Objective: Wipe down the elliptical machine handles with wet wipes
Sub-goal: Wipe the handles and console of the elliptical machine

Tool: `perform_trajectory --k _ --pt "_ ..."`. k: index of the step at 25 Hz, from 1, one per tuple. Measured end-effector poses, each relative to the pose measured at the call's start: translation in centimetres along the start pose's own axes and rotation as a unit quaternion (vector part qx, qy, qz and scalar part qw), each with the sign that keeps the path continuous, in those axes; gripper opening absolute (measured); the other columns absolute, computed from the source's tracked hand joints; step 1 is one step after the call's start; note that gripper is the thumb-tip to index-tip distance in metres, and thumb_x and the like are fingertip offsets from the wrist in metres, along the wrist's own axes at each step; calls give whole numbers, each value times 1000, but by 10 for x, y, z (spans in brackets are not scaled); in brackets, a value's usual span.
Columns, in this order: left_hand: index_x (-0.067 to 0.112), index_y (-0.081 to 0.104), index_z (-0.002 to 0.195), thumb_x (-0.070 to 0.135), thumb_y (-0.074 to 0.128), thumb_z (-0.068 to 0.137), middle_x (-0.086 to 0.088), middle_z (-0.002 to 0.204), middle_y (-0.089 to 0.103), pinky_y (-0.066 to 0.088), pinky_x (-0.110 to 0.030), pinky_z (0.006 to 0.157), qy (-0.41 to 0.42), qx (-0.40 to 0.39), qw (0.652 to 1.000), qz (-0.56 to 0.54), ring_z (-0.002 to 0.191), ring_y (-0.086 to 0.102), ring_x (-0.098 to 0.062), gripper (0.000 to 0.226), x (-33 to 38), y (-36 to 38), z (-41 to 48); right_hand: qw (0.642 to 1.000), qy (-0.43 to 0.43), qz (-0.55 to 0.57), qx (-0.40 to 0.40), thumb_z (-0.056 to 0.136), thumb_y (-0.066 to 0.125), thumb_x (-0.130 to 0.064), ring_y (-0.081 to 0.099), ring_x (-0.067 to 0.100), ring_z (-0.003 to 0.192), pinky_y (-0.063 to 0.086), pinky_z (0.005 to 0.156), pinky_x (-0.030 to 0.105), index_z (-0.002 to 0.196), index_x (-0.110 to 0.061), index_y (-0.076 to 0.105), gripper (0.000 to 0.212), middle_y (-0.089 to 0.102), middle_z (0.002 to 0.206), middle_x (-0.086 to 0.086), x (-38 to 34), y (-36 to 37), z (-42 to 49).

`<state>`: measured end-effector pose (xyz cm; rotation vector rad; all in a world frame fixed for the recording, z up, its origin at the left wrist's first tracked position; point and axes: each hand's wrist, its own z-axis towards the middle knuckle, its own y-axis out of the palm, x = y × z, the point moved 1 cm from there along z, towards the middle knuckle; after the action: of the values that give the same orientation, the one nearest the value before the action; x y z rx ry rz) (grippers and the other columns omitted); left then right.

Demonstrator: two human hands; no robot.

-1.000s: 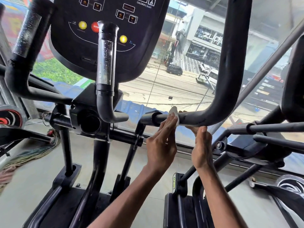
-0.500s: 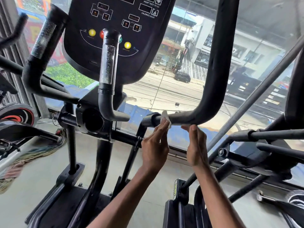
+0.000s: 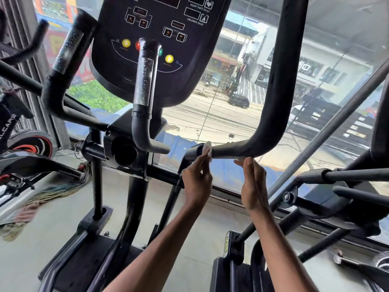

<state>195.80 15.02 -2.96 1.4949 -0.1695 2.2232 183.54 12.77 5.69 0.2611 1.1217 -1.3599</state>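
Observation:
The elliptical's right handle point(image 3: 277, 81) is a thick black tube that comes down and bends into a horizontal stretch ending at a joint collar point(image 3: 192, 153). My left hand point(image 3: 196, 180) pinches a small white wet wipe point(image 3: 208, 149) and presses it on that horizontal stretch, right beside the collar. My right hand point(image 3: 251, 182) reaches up from below, its fingertips touching the underside of the bend. A short fixed grip point(image 3: 145, 87) with a wet silver sensor strip stands in front of the console point(image 3: 160, 39). A second such grip point(image 3: 67, 51) is at the left.
A large window fills the space behind the machine, with a street below. Another machine's black bars point(image 3: 347, 175) crowd the right side. An exercise bike point(image 3: 25, 144) and a heap of cloth point(image 3: 46, 197) lie at the left on the grey floor.
My left hand has slid the wipe leftward along the horizontal stretch toward the collar. My right hand stays under the bend. The camera has tilted up slightly.

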Motion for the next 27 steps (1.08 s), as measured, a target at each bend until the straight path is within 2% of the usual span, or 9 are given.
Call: perform_trajectory --k 5,13,14,15,16,18,21,25,27 --pt "16 78 118 14 64 102 5 100 80 54 -24 87 -149 20 986 -76 95 70 -1 22 -5 5 9 1000 -5 -9 13 83 20 -96 51 53 95 41 84 59 100 19 58 122 55 98 47 -4 1 -1" --pt "22 72 129 7 62 101 17 107 77 50 -15 72 25 10 996 -90 81 64 5 33 68 -6 -55 1000 1 8 25 89 23 -91 52 56 101 42 87 63 101 15 61 113 56 101 44 -5 3 -1" --pt "22 70 130 6 62 100 14 106 78 48 -11 69 50 13 997 -57 74 62 10 35 64 -5 -56 1000 1 7 26 88 23 -91 52 55 101 42 87 63 101 17 60 115 56 101 44 -5 2 0" --pt "20 70 131 4 62 99 2 103 80 44 -4 69 55 15 998 -29 93 73 -1 37 57 -3 -55 1000 0 3 20 87 22 -93 52 55 99 42 86 63 100 19 58 119 56 100 44 -7 2 0" --pt "16 71 129 1 62 98 -10 100 79 41 -1 68 46 16 999 -17 99 46 -19 36 49 -2 -50 1000 -1 -3 12 85 21 -94 52 54 98 41 86 62 99 21 57 121 56 99 45 -7 2 0" --pt "14 74 125 0 62 99 -15 100 77 42 -7 65 -18 22 998 -48 95 69 -18 32 44 -3 -41 1000 -6 -8 9 83 19 -96 52 49 95 40 85 59 99 17 61 121 56 99 46 -10 0 -2" --pt "11 76 119 1 64 98 -2 95 79 46 -11 67 -15 29 997 -77 79 73 3 26 59 -6 -43 1000 -17 -6 16 88 22 -90 49 39 89 36 82 54 96 13 63 111 59 95 43 -10 -2 -3" --pt "3 76 117 1 65 96 -12 88 79 43 -4 69 110 34 992 -57 75 66 16 24 87 -12 -49 999 -35 4 20 101 29 -61 50 8 65 35 65 38 78 -23 60 54 62 71 -9 -9 -4 0" --pt "2 75 117 -2 66 94 -15 91 79 43 -2 71 139 30 989 -29 80 62 21 26 85 -14 -43 1000 -24 4 3 100 28 -71 61 25 79 44 76 46 91 -18 69 68 70 83 7 -7 -5 2"
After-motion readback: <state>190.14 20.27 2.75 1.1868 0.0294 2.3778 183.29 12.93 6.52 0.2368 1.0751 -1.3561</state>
